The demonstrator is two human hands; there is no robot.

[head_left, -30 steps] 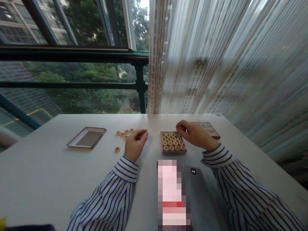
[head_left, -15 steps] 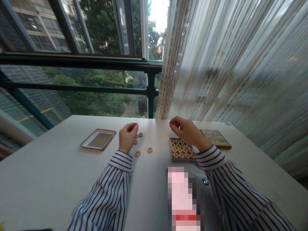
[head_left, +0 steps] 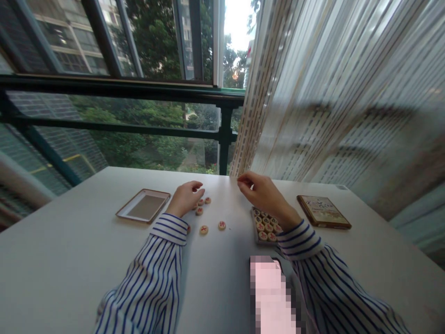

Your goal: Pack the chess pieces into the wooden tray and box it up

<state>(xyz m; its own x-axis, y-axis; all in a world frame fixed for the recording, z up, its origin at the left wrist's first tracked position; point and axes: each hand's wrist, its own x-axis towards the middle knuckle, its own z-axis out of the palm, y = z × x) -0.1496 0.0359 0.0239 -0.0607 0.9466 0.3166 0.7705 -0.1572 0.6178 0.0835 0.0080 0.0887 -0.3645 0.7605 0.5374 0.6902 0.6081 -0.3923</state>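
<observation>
My left hand [head_left: 186,198] is over the table beside a small group of round Chinese chess pieces [head_left: 199,211]; its thumb and forefinger are slightly apart, with no piece visible between them. Closer to me lie two more pieces with red characters, one chess piece [head_left: 203,229] and another chess piece [head_left: 221,225]. My right hand [head_left: 264,194] is above the open box of chess pieces [head_left: 263,236], whose pieces sit in rows, partly covered by my wrist. The fingers of this hand are curled toward the thumb, and whatever they may hold is hidden.
An open shallow lid or tray [head_left: 120,215] lies on the left of the white table [head_left: 69,260]. At the right is a closed flat box with a printed cover [head_left: 323,211]. A phone [head_left: 274,297], its screen blurred out, lies near me. A railing and curtain border the far edge.
My left thumb and forefinger have parted slightly. My right hand has shifted left relative to the box of pieces. The view has turned a little to the left.
</observation>
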